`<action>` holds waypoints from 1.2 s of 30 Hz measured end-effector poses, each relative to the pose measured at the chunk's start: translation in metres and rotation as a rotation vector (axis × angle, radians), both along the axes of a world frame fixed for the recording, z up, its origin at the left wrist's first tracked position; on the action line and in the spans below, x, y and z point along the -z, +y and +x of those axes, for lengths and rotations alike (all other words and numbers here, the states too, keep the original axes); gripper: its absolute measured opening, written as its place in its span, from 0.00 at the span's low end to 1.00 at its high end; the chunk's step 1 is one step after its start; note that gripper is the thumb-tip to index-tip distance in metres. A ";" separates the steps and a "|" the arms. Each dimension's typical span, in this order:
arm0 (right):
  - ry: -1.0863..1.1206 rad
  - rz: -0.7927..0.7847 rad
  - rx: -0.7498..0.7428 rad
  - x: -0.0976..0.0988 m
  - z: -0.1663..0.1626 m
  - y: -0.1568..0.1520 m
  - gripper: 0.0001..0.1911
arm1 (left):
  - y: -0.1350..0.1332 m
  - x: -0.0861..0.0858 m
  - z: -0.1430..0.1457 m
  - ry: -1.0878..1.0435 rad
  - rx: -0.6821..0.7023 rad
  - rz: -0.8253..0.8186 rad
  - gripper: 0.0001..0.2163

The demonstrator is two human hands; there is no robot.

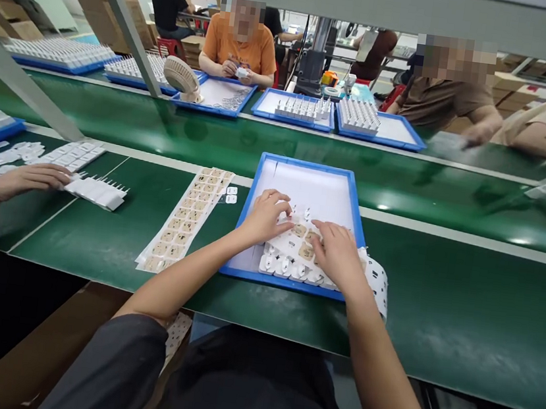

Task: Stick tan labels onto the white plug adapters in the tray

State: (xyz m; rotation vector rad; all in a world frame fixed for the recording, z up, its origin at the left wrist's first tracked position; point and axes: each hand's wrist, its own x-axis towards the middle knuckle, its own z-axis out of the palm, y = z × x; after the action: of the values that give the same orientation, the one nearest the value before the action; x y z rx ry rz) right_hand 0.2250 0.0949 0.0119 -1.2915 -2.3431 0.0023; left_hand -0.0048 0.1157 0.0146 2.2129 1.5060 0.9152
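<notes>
A blue-rimmed tray (308, 164) lies in front of me, with white plug-like pieces (285, 268) in rows at its near side. Across them lies a sheet of stickers (293, 243), beige patches on white backing, its right end curling over the tray's rim. My right hand (340, 249) grips this sheet, thumb and fingers bent over it. My left hand (267, 217) is closed at the sheet's upper left edge, close to a white piece with upright pins (307, 214). What its fingertips hold is too small to make out.
A strip of sticker sheets (184, 220) lies left of the tray, beside small white labels (231, 195). Further left, a co-worker's hand (32, 178) touches a row of white pieces (98, 191). Beyond the green belt stand blue trays (293, 124), a fan (184, 77) and seated people.
</notes>
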 end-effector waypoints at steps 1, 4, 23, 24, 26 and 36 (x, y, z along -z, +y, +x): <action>0.026 0.017 -0.016 0.000 -0.003 0.000 0.16 | -0.004 -0.003 -0.001 -0.079 0.021 -0.033 0.05; 0.198 0.118 -0.085 -0.005 -0.010 -0.005 0.14 | -0.015 -0.011 -0.001 -0.364 0.068 -0.225 0.07; 0.384 0.330 -0.257 -0.013 -0.018 -0.019 0.06 | -0.028 -0.019 0.008 -0.704 0.032 -0.461 0.14; 0.432 0.304 -0.267 -0.014 -0.015 -0.021 0.05 | -0.025 -0.016 0.008 -0.652 0.003 -0.427 0.13; 0.564 0.217 -0.262 -0.015 -0.009 -0.028 0.04 | -0.019 -0.011 0.008 -0.510 -0.050 -0.316 0.12; 0.578 -0.017 -0.193 -0.008 -0.002 -0.042 0.03 | -0.018 0.006 -0.048 0.014 -0.059 0.131 0.11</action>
State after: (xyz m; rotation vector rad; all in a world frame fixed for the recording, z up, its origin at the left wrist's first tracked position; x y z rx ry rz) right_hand 0.2233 0.0528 0.0195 -0.9086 -1.9499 0.4025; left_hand -0.0532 0.0978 0.0087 2.2794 1.5673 1.0467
